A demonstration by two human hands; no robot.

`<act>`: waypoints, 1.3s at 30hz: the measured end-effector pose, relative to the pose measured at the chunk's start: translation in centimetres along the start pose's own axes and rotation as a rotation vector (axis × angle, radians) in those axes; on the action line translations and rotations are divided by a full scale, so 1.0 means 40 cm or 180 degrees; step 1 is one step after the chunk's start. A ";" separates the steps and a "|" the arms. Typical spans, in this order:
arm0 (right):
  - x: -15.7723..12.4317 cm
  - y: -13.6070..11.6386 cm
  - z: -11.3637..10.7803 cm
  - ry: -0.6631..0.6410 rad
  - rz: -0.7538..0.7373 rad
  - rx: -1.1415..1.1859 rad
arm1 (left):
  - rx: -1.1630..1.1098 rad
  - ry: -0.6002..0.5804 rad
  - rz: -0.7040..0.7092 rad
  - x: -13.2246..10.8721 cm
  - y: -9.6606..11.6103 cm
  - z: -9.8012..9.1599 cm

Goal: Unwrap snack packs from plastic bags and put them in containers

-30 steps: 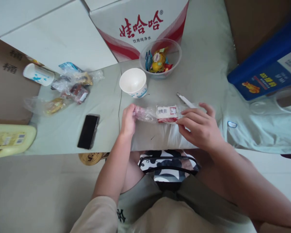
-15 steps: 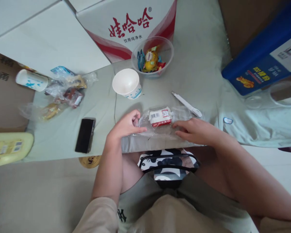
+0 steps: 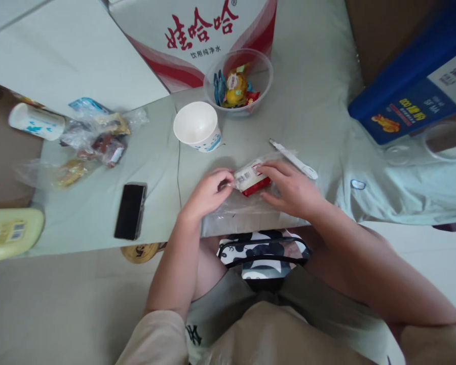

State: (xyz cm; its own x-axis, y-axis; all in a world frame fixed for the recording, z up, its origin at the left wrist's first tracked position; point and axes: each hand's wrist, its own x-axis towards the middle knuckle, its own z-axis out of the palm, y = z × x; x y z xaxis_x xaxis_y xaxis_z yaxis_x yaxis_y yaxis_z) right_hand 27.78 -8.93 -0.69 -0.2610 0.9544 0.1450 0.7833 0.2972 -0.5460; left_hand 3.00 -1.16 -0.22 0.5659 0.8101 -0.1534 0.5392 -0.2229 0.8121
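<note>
A small white and red packet (image 3: 252, 178) with a barcode lies in a clear plastic bag (image 3: 235, 203) near the table's front edge. At the packet's left end, my left hand (image 3: 212, 191) pinches the bag's plastic between thumb and fingers. From the right, my right hand (image 3: 291, 190) reaches over the packet, its fingertips on the packet's right part and its thumb apart below. Just behind my right hand lies a white cutter (image 3: 293, 159). A white paper cup (image 3: 197, 126) stands behind the packet.
Behind the cup, a clear bowl (image 3: 238, 83) holds wrapped snacks, against a white and red carton (image 3: 197, 38). On the left are a black phone (image 3: 130, 211), bagged snacks (image 3: 106, 147), a tipped paper cup (image 3: 37, 122) and a yellow jug (image 3: 13, 231). A blue box (image 3: 414, 86) stands right.
My right hand has moved left and up onto the packet. The packet has tilted, its right end raised in view. My left hand has closed on the bag's plastic beside it.
</note>
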 end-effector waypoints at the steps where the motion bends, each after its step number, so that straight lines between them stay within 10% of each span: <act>1: 0.002 0.000 0.009 -0.0096 -0.0099 0.0026 | -0.0386 -0.0008 -0.0111 -0.002 0.005 0.003; 7: 0.023 0.003 0.027 -0.0077 0.0037 0.0564 | -0.2460 0.0403 -0.0873 0.004 0.052 0.016; 14: 0.039 0.016 -0.001 0.0492 0.0508 0.1559 | -0.2590 0.1356 -0.1177 0.035 0.021 -0.001; 21: 0.142 0.007 -0.018 0.1451 0.1881 0.2216 | -0.2517 0.1110 -0.1240 0.025 0.017 0.003; 26: 0.331 0.026 -0.116 0.1862 0.1499 0.1289 | -0.2507 0.0832 -0.1200 0.037 0.028 0.002; 35: 0.609 0.142 -0.213 0.0809 0.2100 0.0624 | -0.2675 0.0408 -0.0752 0.071 0.049 -0.015; 39: 0.624 0.128 -0.220 0.1498 0.1526 0.0331 | -0.2821 0.0325 -0.0641 0.048 0.035 -0.025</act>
State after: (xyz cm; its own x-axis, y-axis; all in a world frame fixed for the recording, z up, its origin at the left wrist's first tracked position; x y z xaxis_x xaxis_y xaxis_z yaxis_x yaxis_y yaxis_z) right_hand 30.24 16.69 7.38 0.3935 0.8978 0.1979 0.6867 -0.1439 -0.7126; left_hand 4.22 0.63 1.19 0.4322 0.8420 -0.3228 -0.0784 0.3917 0.9167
